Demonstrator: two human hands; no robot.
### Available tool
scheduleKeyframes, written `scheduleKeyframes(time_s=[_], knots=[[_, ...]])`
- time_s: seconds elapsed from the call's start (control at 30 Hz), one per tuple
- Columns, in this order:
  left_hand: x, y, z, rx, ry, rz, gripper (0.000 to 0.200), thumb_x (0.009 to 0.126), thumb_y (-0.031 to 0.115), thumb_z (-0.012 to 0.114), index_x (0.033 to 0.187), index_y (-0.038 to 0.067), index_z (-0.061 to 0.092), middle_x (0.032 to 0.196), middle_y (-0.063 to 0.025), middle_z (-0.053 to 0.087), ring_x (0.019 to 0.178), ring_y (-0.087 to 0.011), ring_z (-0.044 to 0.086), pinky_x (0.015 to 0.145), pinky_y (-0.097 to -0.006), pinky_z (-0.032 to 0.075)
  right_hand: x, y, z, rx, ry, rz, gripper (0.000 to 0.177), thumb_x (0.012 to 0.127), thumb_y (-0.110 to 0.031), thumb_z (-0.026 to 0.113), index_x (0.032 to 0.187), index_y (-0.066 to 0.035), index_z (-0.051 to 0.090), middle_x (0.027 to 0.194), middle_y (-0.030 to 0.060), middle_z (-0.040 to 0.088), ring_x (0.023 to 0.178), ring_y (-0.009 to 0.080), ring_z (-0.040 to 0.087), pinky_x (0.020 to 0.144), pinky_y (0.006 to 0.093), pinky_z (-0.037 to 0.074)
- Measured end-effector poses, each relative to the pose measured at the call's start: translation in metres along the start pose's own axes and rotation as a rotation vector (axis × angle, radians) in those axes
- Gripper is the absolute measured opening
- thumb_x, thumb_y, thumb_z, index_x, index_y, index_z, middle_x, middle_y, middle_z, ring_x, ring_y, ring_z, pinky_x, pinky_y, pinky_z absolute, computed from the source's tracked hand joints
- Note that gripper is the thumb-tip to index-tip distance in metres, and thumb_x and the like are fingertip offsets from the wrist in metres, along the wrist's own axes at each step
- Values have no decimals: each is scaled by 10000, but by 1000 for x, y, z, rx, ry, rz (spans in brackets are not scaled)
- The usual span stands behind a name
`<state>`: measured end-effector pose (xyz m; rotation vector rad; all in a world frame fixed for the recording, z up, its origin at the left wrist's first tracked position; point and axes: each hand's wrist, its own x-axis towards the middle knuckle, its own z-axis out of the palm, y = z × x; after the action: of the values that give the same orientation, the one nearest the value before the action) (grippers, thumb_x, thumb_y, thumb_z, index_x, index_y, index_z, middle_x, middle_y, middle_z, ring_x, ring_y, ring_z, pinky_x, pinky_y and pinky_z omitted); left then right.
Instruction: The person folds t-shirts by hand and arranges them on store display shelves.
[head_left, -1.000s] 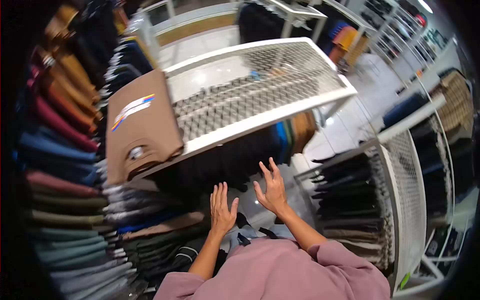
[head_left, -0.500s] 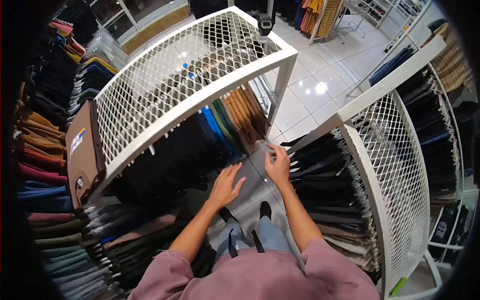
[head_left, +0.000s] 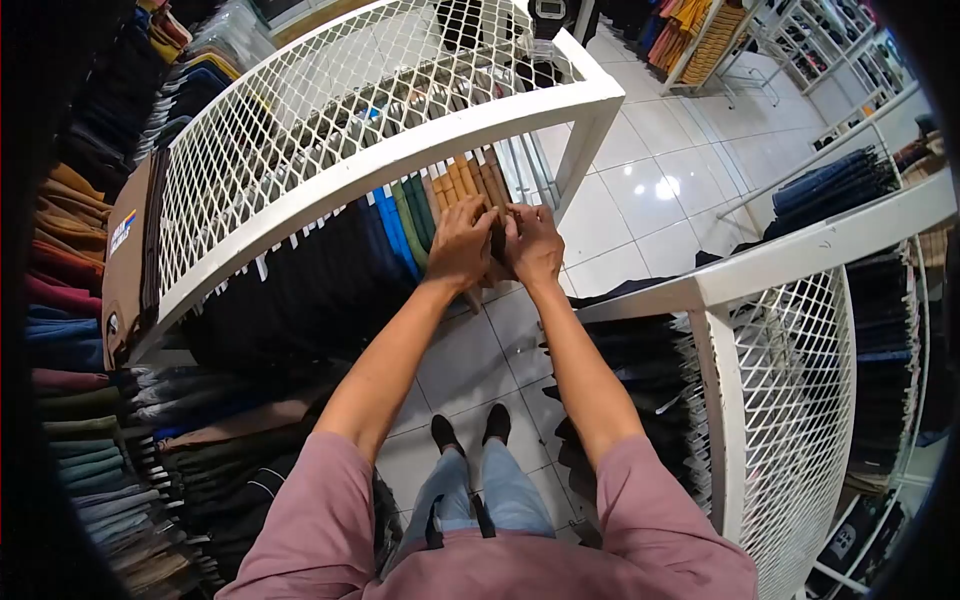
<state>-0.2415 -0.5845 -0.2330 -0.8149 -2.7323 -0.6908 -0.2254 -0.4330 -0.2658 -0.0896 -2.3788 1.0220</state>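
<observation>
Under the curved white mesh-top rack (head_left: 400, 152), trousers hang in a row, dark ones at left, then blue (head_left: 392, 232), green (head_left: 412, 212) and brown ones (head_left: 465, 178) toward the right end. My left hand (head_left: 462, 243) is on the brown trousers, its fingers curled at their upper part. Close beside it, my right hand (head_left: 534, 243) has bent fingers on the dark brown trousers at the row's end. The fingertips of both hands nearly meet, and the cloth between them is partly hidden.
A second white mesh rack (head_left: 725, 400) with dark clothes stands at right. Folded brown trousers (head_left: 125, 250) hang over the first rack's left end. More clothes (head_left: 75, 400) line the far left. Tiled floor (head_left: 650, 190) shows between the racks.
Both hands have moved up and forward, from above the floor onto the brown trousers. Their fingers have curled. The view has shifted, bringing the rack's right end closer.
</observation>
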Motion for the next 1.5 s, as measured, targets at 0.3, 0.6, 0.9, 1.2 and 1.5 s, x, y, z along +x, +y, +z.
scheduleKeyframes(time_s=[0.3, 0.6, 0.9, 1.2, 1.5], knots=[[27, -3, 10, 121, 71, 107, 477, 869, 133, 676, 1339, 98, 609, 1498, -212, 434, 1434, -395, 369, 1166, -538, 317, 11, 6, 3, -120, -97, 112, 215, 904, -201, 663, 1114, -184, 706, 1051, 83, 657, 878, 332, 701, 750, 436, 572], [40, -7, 16, 190, -12, 170, 521, 901, 234, 680, 1397, 127, 565, 1587, -208, 326, 1500, -390, 266, 1196, -579, 247, 10, 11, 8, -133, -135, 172, 321, 930, -236, 613, 1234, -168, 687, 1120, 97, 666, 942, 334, 698, 800, 442, 574], [14, -30, 0, 256, -56, 171, 628, 921, 280, 652, 1505, 150, 460, 1606, -132, 343, 1503, -327, 276, 1218, -543, 220, 8, 13, 18, -96, -170, 93, 289, 962, -208, 588, 1210, -81, 665, 1142, 150, 675, 1015, 370, 665, 878, 440, 548], [-4, -36, -6, 341, -132, 82, 769, 897, 347, 706, 1565, 179, 364, 1651, -110, 268, 1533, -316, 219, 1251, -514, 166, 18, 5, 16, -163, -242, 160, 243, 980, -246, 566, 1145, -95, 659, 1040, 158, 728, 962, 378, 690, 818, 478, 553], [-4, -41, -8, 304, -144, 89, 869, 830, 277, 767, 1580, 202, 334, 1660, -101, 248, 1540, -304, 205, 1251, -515, 176, 11, 8, 25, -159, -158, 110, 426, 886, -385, 700, 1180, -78, 675, 1046, 156, 725, 944, 353, 709, 810, 429, 574]])
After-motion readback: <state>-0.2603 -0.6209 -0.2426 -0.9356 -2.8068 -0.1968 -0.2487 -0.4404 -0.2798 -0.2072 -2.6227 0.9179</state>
